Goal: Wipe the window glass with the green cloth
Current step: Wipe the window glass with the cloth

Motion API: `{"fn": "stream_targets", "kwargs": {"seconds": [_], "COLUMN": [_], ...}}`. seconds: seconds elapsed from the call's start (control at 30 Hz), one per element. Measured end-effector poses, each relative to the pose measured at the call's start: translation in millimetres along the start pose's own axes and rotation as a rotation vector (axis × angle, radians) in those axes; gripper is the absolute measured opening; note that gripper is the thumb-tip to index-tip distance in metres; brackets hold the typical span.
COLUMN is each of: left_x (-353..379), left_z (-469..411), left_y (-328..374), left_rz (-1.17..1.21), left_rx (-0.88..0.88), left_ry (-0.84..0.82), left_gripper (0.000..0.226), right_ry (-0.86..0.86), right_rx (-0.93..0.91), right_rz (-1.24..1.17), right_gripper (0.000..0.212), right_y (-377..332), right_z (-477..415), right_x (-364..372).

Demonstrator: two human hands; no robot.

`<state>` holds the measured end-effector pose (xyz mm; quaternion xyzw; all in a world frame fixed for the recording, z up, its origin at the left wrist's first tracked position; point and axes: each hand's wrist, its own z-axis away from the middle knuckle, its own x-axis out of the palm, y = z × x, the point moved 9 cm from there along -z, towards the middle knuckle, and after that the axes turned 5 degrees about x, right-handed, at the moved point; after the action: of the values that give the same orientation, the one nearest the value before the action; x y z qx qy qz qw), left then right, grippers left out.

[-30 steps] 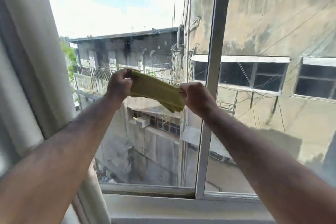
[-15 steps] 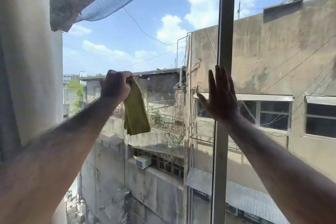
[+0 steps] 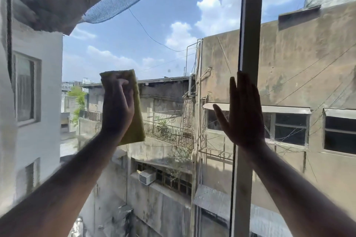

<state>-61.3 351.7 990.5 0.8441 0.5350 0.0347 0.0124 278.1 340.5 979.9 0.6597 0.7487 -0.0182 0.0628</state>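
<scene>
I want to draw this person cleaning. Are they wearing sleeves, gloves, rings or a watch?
No. Both forearms are bare right to the picture's edge, with no sleeves showing. The left hand and right hand have no gloves, and no watch or bracelet shows at either wrist. The hands are shadowed against the bright sky, so rings cannot be ruled out.

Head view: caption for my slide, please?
Left hand presses green cloth against window glass; right hand braces open on the frame.

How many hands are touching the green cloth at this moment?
1. The left hand presses the cloth flat on the left pane. The right hand is open with fingers spread, at the vertical frame, away from the cloth.
</scene>
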Motion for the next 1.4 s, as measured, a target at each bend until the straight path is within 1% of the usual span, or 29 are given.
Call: {"fn": "stream_targets", "kwargs": {"seconds": [0.1, 0.17, 0.23, 0.33, 0.37, 0.4, 0.43, 0.5, 0.53, 0.6, 0.63, 0.67, 0.7, 0.77, 0.83, 0.87, 0.9, 0.93, 1.0, 1.03, 1.07, 1.1, 1.13, 1.23, 1.27, 1.3, 1.33, 1.4], "left_x": [17.5, 22.2, 26.5, 31.1, 35.4, 41.6, 50.0, 68.7, 73.4, 66.2, 58.3, 50.7, 44.3, 32.1, 27.4, 30.6, 39.2, 52.0, 75.1, 79.8, 79.8, 75.9, 72.6, 55.0, 55.5, 60.9, 69.0, 86.5], "left_z": [36.7, 40.2, 26.3, -9.5, -16.9, -18.6, -12.4, 23.8, 47.4, 78.5, 79.6, 72.6, 59.5, 22.1, -9.6, -17.9, -20.1, -15.0, 19.0, 36.5, 43.7, 37.2, 20.4, -44.9, -54.8, -56.6, -49.8, -11.0], "left_y": [3.3, -0.2, -2.6, 7.5, 19.9, 38.0, 61.4, 111.1, 124.8, 116.1, 99.1, 76.5, 49.7, 5.3, -0.4, 12.4, 33.2, 59.5, 109.6, 119.3, 118.3, 110.5, 99.0, 69.2, 71.9, 84.9, 104.8, 151.0], "left_rz": [-0.129, -0.168, -0.193, -0.198, -0.189, -0.181, -0.17, -0.137, -0.121, -0.135, -0.166, -0.214, -0.266, -0.32, -0.293, -0.285, -0.269, -0.255, -0.216, -0.198, -0.196, -0.207, -0.23, -0.248, -0.23, -0.211, -0.199, -0.176], "left_rx": [0.098, 0.133, 0.081, -0.084, -0.109, -0.091, -0.026, 0.196, 0.3, 0.41, 0.403, 0.346, 0.24, -0.02, -0.216, -0.244, -0.203, -0.089, 0.233, 0.363, 0.448, 0.461, 0.395, -0.035, -0.11, -0.1, -0.011, 0.328], "left_ry": [-0.069, -0.054, -0.014, 0.058, 0.063, 0.055, 0.039, -0.054, -0.107, -0.137, -0.128, -0.11, -0.098, -0.034, 0.051, 0.072, 0.059, 0.011, -0.152, -0.226, -0.26, -0.249, -0.204, -0.025, 0.0, -0.005, -0.025, -0.137], "left_gripper": [0.043, 0.049, 0.051, 0.054, 0.056, 0.057, 0.057, 0.057, 0.057, 0.058, 0.058, 0.058, 0.058, 0.061, 0.063, 0.064, 0.065, 0.065, 0.063, 0.061, 0.06, 0.059, 0.06, 0.062, 0.063, 0.063, 0.062, 0.058], "right_ry": [0.023, 0.028, 0.024, 0.021, 0.022, 0.023, 0.026, 0.037, 0.037, 0.036, 0.039, 0.041, 0.043, 0.047, 0.046, 0.047, 0.051, 0.055, 0.054, 0.052, 0.053, 0.058, 0.061, 0.054, 0.052, 0.054, 0.058, 0.074], "right_rx": [0.04, 0.037, 0.018, 0.009, 0.013, 0.014, 0.012, 0.008, 0.007, 0.003, 0.004, 0.007, 0.009, 0.008, 0.008, 0.006, 0.004, 0.004, 0.006, 0.007, 0.009, 0.011, 0.015, 0.012, 0.013, 0.016, 0.019, 0.018], "right_rz": [-0.006, 0.007, 0.025, 0.044, 0.052, 0.057, 0.063, 0.08, 0.088, 0.086, 0.08, 0.074, 0.07, 0.072, 0.072, 0.066, 0.06, 0.059, 0.064, 0.066, 0.062, 0.055, 0.05, 0.031, 0.025, 0.02, 0.016, 0.012], "right_gripper": [0.084, 0.083, 0.082, 0.081, 0.081, 0.08, 0.079, 0.078, 0.078, 0.078, 0.078, 0.078, 0.078, 0.077, 0.077, 0.076, 0.076, 0.076, 0.075, 0.075, 0.075, 0.075, 0.075, 0.076, 0.076, 0.077, 0.077, 0.076], "right_y": [4.4, 4.2, 2.6, 1.7, 2.4, 2.0, 1.5, 1.2, 1.7, 0.9, 1.1, 1.3, 1.1, 1.0, 1.1, 0.7, 0.5, 0.6, 1.3, 1.3, 1.2, 0.9, 1.5, 2.0, 2.4, 3.1, 3.6, 3.3], "right_z": [1.1, 1.9, 2.1, 2.1, 2.2, 2.7, 3.5, 4.2, 4.2, 3.8, 3.4, 3.1, 3.0, 3.5, 3.5, 3.5, 3.9, 4.0, 3.3, 3.3, 3.8, 4.1, 4.0, 2.7, 2.3, 1.9, 1.6, 2.8], "right_x": [0.1, 2.2, 4.5, 6.0, 5.6, 5.3, 4.5, 2.3, 1.6, 1.2, 1.1, 1.0, 1.1, 1.4, 1.4, 1.2, 1.1, 1.1, 1.5, 1.5, 1.0, 0.6, 0.1, 1.2, 2.1, 2.4, 2.6, 1.9]}}
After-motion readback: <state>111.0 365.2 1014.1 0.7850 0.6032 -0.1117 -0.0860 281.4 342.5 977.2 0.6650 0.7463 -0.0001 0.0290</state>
